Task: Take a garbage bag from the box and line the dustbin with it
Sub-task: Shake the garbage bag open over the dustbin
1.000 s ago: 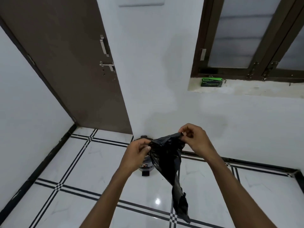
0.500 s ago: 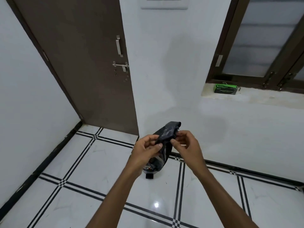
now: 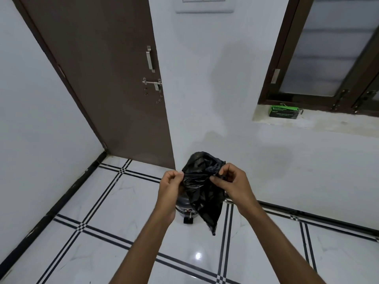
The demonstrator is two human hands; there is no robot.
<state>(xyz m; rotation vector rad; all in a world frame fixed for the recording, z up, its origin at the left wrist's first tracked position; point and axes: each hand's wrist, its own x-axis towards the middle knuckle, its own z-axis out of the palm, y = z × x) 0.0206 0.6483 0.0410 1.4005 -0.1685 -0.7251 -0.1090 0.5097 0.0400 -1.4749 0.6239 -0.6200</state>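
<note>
I have the crumpled black plastic garbage bag (image 3: 202,189) out of the green cardboard box (image 3: 284,112) on the window sill. Left hand (image 3: 171,186) and right hand (image 3: 230,184) each pinch its top, grip closed on plastic, above the small grey dustbin (image 3: 184,208) against the floor's far edge. Opening the bag and lining remain.

White tiled floor (image 3: 127,201) with black double lines carries a grey dustbin (image 3: 183,208) by the far wall. On the window ledge (image 3: 328,121), right, lies a green box (image 3: 284,112).

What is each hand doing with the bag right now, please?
Left hand: closed, pinching the black garbage bag.
Right hand: closed, pinching the same bag's top edge.
</note>
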